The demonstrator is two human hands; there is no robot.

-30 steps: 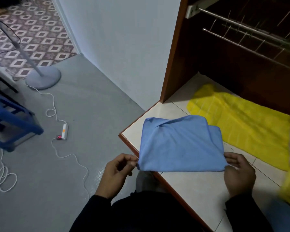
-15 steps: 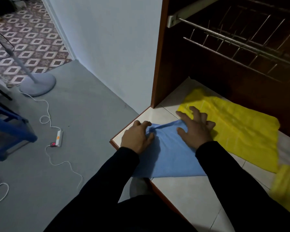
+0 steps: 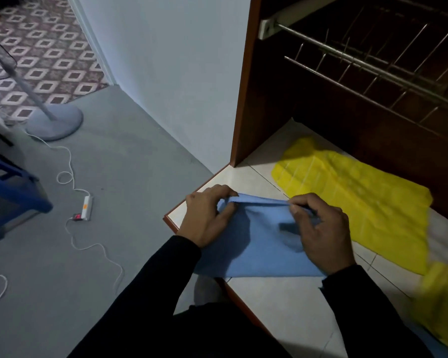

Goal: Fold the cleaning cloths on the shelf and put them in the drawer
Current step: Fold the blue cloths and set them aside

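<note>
A blue cleaning cloth [image 3: 259, 249] lies folded on the white tiled shelf [image 3: 290, 303], at its left corner. My left hand [image 3: 207, 215] pinches the cloth's far left corner. My right hand [image 3: 318, 228] pinches the far edge further right, and its palm rests on the cloth. A yellow cloth [image 3: 354, 200] lies spread flat on the shelf behind and to the right, partly under the cabinet. Another yellow cloth [image 3: 442, 306] shows blurred at the right edge. No drawer is in sight.
A wire dish rack [image 3: 373, 60] hangs inside the dark wooden cabinet [image 3: 246, 99] above the shelf. Left of the shelf is grey floor with a white power strip [image 3: 84, 208] and cord, a fan base [image 3: 55, 122] and a blue stool [image 3: 8, 192].
One second ago both hands held the blue cloth's near corners. They then reached to its far edge, and now both pinch that far edge, the right hand no longer flat.
</note>
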